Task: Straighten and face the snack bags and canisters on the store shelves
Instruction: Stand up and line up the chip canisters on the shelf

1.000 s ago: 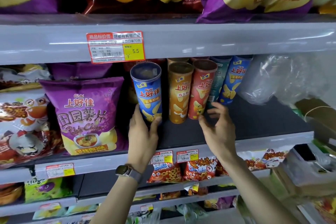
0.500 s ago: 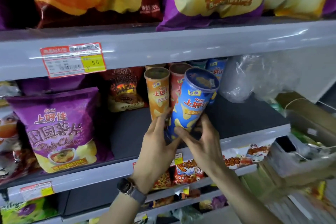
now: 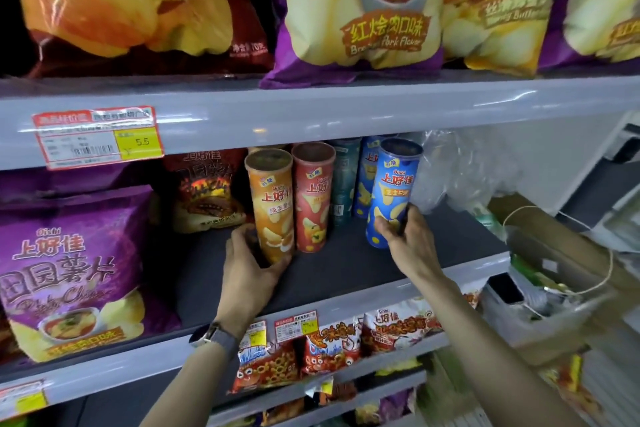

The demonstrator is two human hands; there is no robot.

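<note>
On the middle shelf stand several chip canisters. My left hand wraps the base of the orange canister, which stands upright beside a red canister. My right hand grips the lower part of a blue canister, standing near-upright at the right end of the row with its label facing out. Behind them are a teal canister and another blue canister. A purple chip bag stands at the left, and a dark red bag sits further back.
Large chip bags fill the top shelf. Crumpled clear plastic lies at the shelf's right end. A cardboard box with clutter stands at the right. Small snack bags hang on the lower shelf. A price tag is on the upper rail.
The blue canister went from my left hand, tilted, over to my right hand and now stands at the row's right end. My left hand moved onto the orange canister.
</note>
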